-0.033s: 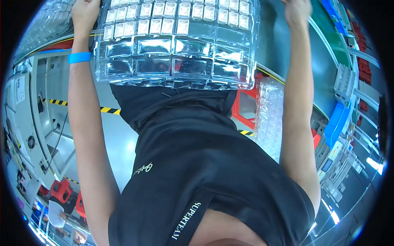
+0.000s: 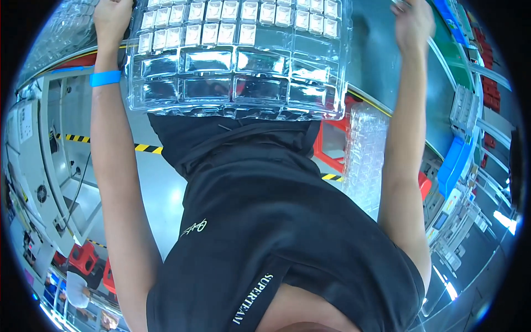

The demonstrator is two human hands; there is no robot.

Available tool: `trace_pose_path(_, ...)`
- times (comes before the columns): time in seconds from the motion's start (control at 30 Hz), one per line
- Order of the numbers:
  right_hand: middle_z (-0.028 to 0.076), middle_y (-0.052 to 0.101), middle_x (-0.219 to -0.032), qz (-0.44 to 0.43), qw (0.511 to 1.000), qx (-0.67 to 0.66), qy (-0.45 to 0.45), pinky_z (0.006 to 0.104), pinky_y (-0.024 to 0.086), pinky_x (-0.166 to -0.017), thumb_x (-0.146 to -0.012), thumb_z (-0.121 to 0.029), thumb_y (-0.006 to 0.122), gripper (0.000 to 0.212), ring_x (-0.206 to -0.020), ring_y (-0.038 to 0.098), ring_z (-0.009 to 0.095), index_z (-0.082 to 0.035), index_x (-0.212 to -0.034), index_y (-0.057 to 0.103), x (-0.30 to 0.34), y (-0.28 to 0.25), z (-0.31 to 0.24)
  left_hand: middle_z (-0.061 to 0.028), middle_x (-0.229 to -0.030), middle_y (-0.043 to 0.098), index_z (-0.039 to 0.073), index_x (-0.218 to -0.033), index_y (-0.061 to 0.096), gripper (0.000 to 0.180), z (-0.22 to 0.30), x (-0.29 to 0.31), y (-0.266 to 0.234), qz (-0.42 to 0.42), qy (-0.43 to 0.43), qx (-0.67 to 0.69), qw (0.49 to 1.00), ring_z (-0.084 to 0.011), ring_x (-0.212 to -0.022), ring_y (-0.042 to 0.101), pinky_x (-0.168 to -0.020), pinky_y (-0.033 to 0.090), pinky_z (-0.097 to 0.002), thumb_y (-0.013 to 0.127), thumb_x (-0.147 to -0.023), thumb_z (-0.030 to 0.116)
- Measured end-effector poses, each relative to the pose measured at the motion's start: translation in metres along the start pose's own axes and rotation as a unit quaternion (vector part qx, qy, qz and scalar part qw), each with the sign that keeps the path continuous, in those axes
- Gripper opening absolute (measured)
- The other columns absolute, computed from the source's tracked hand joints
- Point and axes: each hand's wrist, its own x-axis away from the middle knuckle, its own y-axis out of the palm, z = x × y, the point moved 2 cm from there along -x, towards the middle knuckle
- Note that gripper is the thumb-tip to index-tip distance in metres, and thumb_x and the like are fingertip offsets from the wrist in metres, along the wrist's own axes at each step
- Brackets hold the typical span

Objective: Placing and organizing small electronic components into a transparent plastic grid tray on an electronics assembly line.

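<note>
A clear plastic tray (image 2: pixel 232 83) spans the top middle, in front of my body. Small whitish square pieces (image 2: pixel 215 11) fill several of its upper rows; the two nearest rows hold none. Left of the tray is my left hand (image 2: pixel 113 22), beside its edge; its fingers run out of the top of the picture, so their grip is hidden. Well to the right of the tray, over the dark green work surface (image 2: pixel 381 61), my right hand (image 2: pixel 414 25) is slightly blurred. Its fingers look closed, with a small shiny bit at their tips that I cannot make out.
Stacked clear trays (image 2: pixel 61 39) stand at the far left, and another upright stack (image 2: pixel 365 149) is beside me on the right. A red stool (image 2: pixel 332 146) shows below the bench. Blue bins (image 2: pixel 456 166) line the right. Grey machine cabinets (image 2: pixel 38 149) are left.
My right hand has moved a little to the right and away from the tray. My left hand has shifted slightly left. The tray and its pieces look nearly the same.
</note>
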Motion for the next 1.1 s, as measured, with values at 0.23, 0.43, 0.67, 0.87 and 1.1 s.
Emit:
trace_pose_path(0.23,0.008,0.064,-0.079,-0.393,0.904,0.075,0.149,0.0258,0.051,-0.064,-0.097,-0.019,0.054,0.024,-0.073,0.064,0.013,0.002,-0.106,0.062,0.243,0.013,-0.093,-0.0022,-0.075,0.061,0.000,-0.094,0.062,0.012,-0.006,0.004,-0.011,0.016,0.026,-0.030,0.999,-0.0088,-0.067,0.055,-0.062,0.044,-0.0239,0.061,-0.086,0.009)
trace_pose_path(0.43,0.007,0.064,-0.085,-0.347,0.879,0.166,0.281,0.0244,0.049,-0.070,-0.093,-0.007,0.058,0.019,-0.075,0.059,0.011,0.003,-0.109,0.061,0.316,0.068,-0.006,-0.0037,-0.075,0.061,0.000,-0.092,0.063,0.012,0.002,0.004,-0.004,0.009,0.032,-0.056,0.998,-0.0094,-0.068,0.056,-0.063,0.045,-0.0246,0.062,-0.084,0.008)
trace_pose_path(0.67,0.007,0.057,-0.081,-0.482,0.819,0.269,0.155,0.0307,0.047,-0.064,-0.079,-0.010,0.076,0.027,-0.071,0.058,0.018,-0.002,-0.100,0.061,0.318,0.077,-0.028,-0.0042,-0.069,0.061,0.000,-0.091,0.063,0.011,0.001,0.005,-0.005,0.032,0.023,-0.053,0.998,-0.0107,-0.061,0.057,-0.056,0.045,-0.0260,0.061,-0.084,0.009)
trace_pose_path(0.87,0.011,0.061,-0.085,-0.519,0.780,0.265,0.227,0.0324,0.050,-0.069,-0.087,-0.013,0.066,0.018,-0.078,0.064,0.021,0.000,-0.099,0.062,0.311,0.074,-0.023,-0.0061,-0.071,0.063,0.000,-0.091,0.064,0.013,-0.002,0.002,-0.004,0.033,0.034,-0.061,0.997,-0.0116,-0.064,0.059,-0.059,0.047,-0.0265,0.062,-0.083,0.010)
trace_pose_path(1.1,0.015,0.068,-0.087,-0.535,0.784,0.251,0.192,0.0432,0.051,-0.077,-0.084,-0.019,0.062,0.019,-0.086,0.065,0.034,-0.004,-0.095,0.065,0.307,0.080,-0.010,-0.0072,-0.085,0.068,0.002,-0.100,0.064,0.017,-0.036,-0.007,-0.012,0.018,0.078,-0.042,0.996,-0.0131,-0.079,0.064,-0.074,0.050,-0.0271,0.061,-0.090,0.015)
